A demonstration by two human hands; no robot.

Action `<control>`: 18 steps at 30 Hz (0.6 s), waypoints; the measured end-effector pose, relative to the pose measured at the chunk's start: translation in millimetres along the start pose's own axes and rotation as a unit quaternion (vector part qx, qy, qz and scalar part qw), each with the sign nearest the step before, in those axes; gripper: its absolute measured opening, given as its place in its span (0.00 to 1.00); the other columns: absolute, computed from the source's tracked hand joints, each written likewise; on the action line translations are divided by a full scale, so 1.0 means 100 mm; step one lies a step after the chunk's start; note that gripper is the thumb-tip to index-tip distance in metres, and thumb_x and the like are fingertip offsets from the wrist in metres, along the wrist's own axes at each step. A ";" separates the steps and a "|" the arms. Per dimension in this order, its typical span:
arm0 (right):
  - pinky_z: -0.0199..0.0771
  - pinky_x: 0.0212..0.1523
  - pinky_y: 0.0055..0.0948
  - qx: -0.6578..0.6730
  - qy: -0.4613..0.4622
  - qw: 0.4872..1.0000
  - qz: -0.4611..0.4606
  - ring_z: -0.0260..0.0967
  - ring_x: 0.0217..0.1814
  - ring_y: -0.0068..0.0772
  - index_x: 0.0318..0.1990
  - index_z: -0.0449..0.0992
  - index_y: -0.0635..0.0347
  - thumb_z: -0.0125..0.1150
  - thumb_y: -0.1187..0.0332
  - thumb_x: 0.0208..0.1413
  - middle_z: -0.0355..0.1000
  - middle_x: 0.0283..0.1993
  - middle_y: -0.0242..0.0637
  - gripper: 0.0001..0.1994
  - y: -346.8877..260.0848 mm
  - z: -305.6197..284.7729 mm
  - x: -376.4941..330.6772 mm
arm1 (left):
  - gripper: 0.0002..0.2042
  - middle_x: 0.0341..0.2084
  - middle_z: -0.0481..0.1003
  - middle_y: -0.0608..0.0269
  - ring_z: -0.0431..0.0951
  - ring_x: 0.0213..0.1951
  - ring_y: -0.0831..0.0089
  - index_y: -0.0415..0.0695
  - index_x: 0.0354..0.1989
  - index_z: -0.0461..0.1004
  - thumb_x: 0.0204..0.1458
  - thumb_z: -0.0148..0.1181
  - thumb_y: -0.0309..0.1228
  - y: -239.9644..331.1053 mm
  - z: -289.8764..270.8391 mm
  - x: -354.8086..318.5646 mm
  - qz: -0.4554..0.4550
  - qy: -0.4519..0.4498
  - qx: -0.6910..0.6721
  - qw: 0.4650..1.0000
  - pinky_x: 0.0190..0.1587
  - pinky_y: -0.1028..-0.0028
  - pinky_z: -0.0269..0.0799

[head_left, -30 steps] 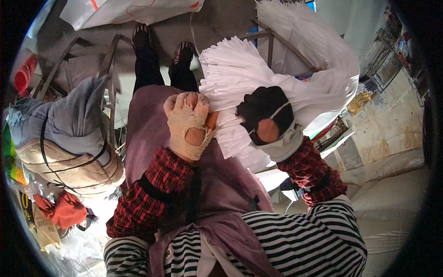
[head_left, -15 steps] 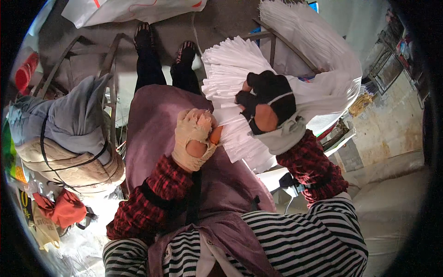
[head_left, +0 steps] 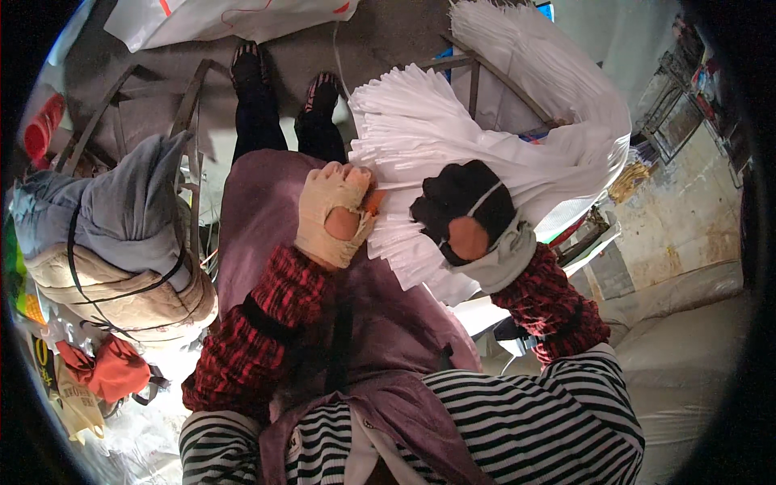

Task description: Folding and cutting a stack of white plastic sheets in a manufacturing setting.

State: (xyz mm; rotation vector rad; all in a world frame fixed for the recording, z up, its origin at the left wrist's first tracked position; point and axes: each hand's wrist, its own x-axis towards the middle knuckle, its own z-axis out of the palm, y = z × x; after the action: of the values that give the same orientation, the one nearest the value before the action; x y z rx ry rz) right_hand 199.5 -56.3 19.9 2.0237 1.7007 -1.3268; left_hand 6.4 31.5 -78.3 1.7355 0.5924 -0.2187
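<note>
Left hand (head_left: 335, 214) curls at the sheets (head_left: 416, 121), which overlap the right edge of the apron (head_left: 396, 323), right hand (head_left: 467, 212) atop them, neither grip discernible; light, even pressure should keep them aligned.

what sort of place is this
Probably a small workshop, though that's a guess: a large fanned bundle of thin white material lies in view, with a big white sack and a bare metal frame nearby.

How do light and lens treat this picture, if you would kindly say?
Head view: the fisheye circle leaves black corners; glare bleaches the pale plastic at lower left; the white bundle is bright, folds readable; the floor around the feet is dim.
</note>
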 end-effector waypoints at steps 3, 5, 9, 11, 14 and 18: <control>0.68 0.41 0.47 0.034 0.025 0.999 0.010 0.71 0.42 0.44 0.37 0.81 0.47 0.66 0.62 0.47 0.74 0.40 0.35 0.09 0.04 -0.05 0.07 | 0.15 0.35 0.73 0.61 0.72 0.42 0.58 0.48 0.39 0.73 0.42 0.66 0.34 0.10 -0.03 -0.08 0.021 -0.018 0.057 0.998 0.46 0.60 0.64; 0.68 0.39 0.46 0.059 0.076 0.995 0.001 0.70 0.41 0.43 0.36 0.81 0.48 0.66 0.62 0.47 0.73 0.39 0.35 0.09 0.09 -0.03 0.13 | 0.13 0.35 0.74 0.61 0.72 0.42 0.59 0.48 0.37 0.73 0.43 0.66 0.34 0.16 -0.02 -0.15 0.027 -0.035 0.083 0.996 0.46 0.60 0.64; 0.71 0.40 0.43 -0.060 0.170 0.983 0.044 0.71 0.43 0.44 0.36 0.82 0.49 0.66 0.65 0.44 0.75 0.43 0.37 0.10 0.13 0.15 0.23 | 0.14 0.41 0.76 0.59 0.72 0.50 0.55 0.49 0.40 0.76 0.44 0.65 0.38 0.15 0.06 -0.28 0.022 -0.020 0.091 0.995 0.55 0.56 0.65; 0.72 0.42 0.43 -0.078 0.156 0.984 0.023 0.72 0.44 0.45 0.38 0.83 0.48 0.65 0.66 0.45 0.76 0.45 0.38 0.10 0.16 0.13 0.22 | 0.14 0.40 0.76 0.58 0.73 0.49 0.55 0.48 0.39 0.76 0.44 0.66 0.38 0.15 0.08 -0.27 0.026 -0.006 0.084 0.996 0.54 0.56 0.65; 0.72 0.45 0.44 -0.097 0.159 0.982 -0.002 0.72 0.45 0.46 0.39 0.83 0.48 0.64 0.66 0.45 0.76 0.46 0.38 0.11 0.16 0.14 0.19 | 0.13 0.39 0.76 0.57 0.73 0.49 0.54 0.47 0.38 0.76 0.45 0.66 0.36 0.18 0.04 -0.25 0.013 -0.029 0.066 0.997 0.54 0.56 0.65; 0.70 0.46 0.46 -0.055 0.068 0.996 -0.021 0.72 0.46 0.45 0.38 0.83 0.48 0.65 0.64 0.45 0.77 0.45 0.37 0.11 0.02 0.01 0.21 | 0.11 0.38 0.76 0.56 0.74 0.47 0.53 0.44 0.39 0.76 0.46 0.66 0.29 0.17 -0.10 -0.14 -0.002 -0.078 0.011 0.997 0.52 0.59 0.68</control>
State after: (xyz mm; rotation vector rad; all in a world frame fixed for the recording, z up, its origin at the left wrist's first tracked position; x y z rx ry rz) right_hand 199.8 -42.6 3.8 2.0696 1.8403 -1.1032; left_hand 1.8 34.4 -55.1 1.7215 0.4812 -0.3610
